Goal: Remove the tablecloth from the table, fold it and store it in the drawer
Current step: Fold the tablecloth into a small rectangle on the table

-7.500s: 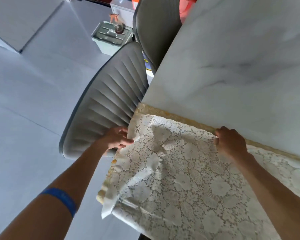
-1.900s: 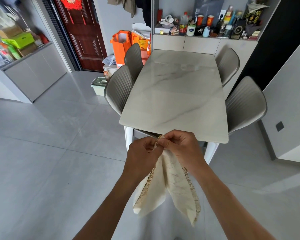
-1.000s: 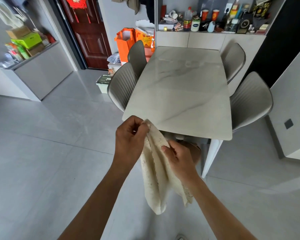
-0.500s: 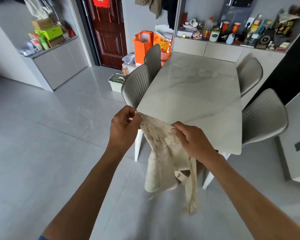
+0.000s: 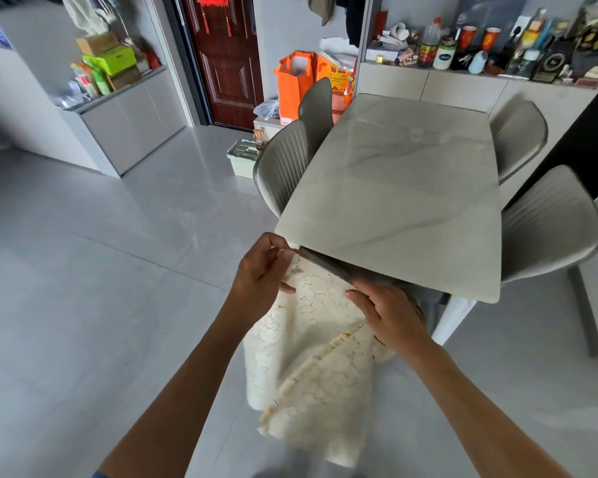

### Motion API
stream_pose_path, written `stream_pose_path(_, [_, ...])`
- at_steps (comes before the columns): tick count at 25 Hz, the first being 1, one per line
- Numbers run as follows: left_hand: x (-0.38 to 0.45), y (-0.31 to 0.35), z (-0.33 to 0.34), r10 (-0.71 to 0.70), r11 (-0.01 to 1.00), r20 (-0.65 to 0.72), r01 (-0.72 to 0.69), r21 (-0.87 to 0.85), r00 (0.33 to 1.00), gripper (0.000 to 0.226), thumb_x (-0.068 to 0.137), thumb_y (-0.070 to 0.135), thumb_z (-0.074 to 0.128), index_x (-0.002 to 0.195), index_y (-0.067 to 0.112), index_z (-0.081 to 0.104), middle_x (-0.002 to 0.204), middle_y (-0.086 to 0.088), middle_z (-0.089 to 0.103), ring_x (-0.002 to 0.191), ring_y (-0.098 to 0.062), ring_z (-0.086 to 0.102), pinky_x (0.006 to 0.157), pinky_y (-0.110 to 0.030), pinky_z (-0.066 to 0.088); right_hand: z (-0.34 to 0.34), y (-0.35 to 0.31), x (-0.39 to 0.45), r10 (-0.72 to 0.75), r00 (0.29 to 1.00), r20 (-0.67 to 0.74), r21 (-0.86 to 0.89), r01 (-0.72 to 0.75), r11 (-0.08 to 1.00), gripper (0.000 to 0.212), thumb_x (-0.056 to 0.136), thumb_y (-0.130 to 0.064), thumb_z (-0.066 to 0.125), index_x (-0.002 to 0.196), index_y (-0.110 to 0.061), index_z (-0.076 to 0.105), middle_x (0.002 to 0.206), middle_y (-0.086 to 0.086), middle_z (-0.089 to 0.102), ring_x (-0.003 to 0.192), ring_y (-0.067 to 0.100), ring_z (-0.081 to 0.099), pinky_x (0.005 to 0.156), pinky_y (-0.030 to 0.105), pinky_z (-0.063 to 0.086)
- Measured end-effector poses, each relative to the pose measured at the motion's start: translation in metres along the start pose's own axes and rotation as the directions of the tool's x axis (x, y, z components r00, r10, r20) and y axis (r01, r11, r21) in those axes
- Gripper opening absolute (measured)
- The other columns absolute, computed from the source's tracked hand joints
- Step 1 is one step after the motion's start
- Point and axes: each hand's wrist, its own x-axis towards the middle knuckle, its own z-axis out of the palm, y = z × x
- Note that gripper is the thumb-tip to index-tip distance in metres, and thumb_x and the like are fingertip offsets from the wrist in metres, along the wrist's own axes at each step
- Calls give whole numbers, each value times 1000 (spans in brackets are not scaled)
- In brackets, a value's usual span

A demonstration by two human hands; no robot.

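Grey tiled floor (image 5: 83, 305), marble table (image 5: 411, 188) ahead with grey chairs (image 5: 283, 167) at both sides. Cream lace tablecloth (image 5: 311, 357) off the table, hanging folded before its near edge. Left hand (image 5: 261, 274) pinching one upper corner with curled fingers; right hand (image 5: 387, 312) gripping the other upper edge.
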Motion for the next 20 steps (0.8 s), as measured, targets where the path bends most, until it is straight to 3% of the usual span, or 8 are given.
stream_pose_path(3, [3, 4, 0, -3, 1000, 47, 3, 2, 999, 8, 90, 3, 63, 86, 8, 60, 68, -26, 63, 59, -21, 61, 59, -23, 56, -14, 17, 0, -19, 999, 34, 11, 19, 1000, 12, 99, -31, 53, 88, -26, 55, 58, -8, 55, 56, 9, 54, 54, 25, 43])
stream_pose_path(6, [6, 10, -3, -44, 999, 125, 42, 21, 991, 16, 83, 5, 73, 90, 19, 73, 74, -3, 76, 61, -11, 66, 60, -20, 55, -18, 28, 0, -11, 997, 79, 32, 9, 999, 27, 100, -39, 50, 89, -16, 59, 65, 5, 62, 61, 19, 59, 60, 32, 46])
stream_pose_path(8, [6, 11, -4, -32, 994, 140, 17, 107, 990, 20, 83, 11, 74, 87, 31, 77, 78, 4, 77, 64, -10, 66, 60, -19, 55, -19, 29, 3, -10, 994, 107, 90, 1, 996, 35, 98, -47, 45, 94, -16, 62, 66, 4, 63, 62, 16, 59, 57, 24, 45])
stream_pose_path(11, [7, 9, -8, -2, 988, 89, -12, 155, 996, 17, 82, 16, 75, 79, 32, 77, 76, 6, 76, 64, -6, 66, 61, -15, 51, -19, 28, 9, -5, 990, 144, 152, -17, 988, 28, 96, -47, 46, 98, -25, 63, 75, -7, 67, 73, 10, 63, 60, 10, 40])
stream_pose_path(15, [8, 7, -14, 74, 962, 102, -99, 255, 992, 16, 81, 16, 76, 77, 32, 74, 75, 12, 75, 70, -7, 68, 66, -21, 51, -24, 26, 18, 39, 981, 191, 167, -71, 983, 19, 97, -44, 49, 95, -30, 61, 72, -2, 67, 65, 15, 62, 58, 24, 46])
stream_pose_path(18, [6, 9, -17, 96, 943, 140, -135, 303, 985, 18, 79, 15, 79, 75, 29, 68, 76, 7, 74, 68, -8, 65, 62, -23, 48, -34, 23, 22, 45, 978, 204, 161, -78, 984, 11, 99, -33, 55, 93, -28, 64, 70, -17, 65, 64, 7, 60, 57, 11, 38])
stream_pose_path(20, [2, 12, -15, 152, 888, 268, -251, 386, 951, 25, 83, 13, 73, 77, 30, 56, 79, 9, 71, 69, -6, 61, 60, -17, 43, -40, 22, 23, 70, 974, 214, 149, -103, 984, 11, 98, -28, 57, 94, -25, 67, 70, -23, 65, 66, 4, 61, 59, 10, 38])
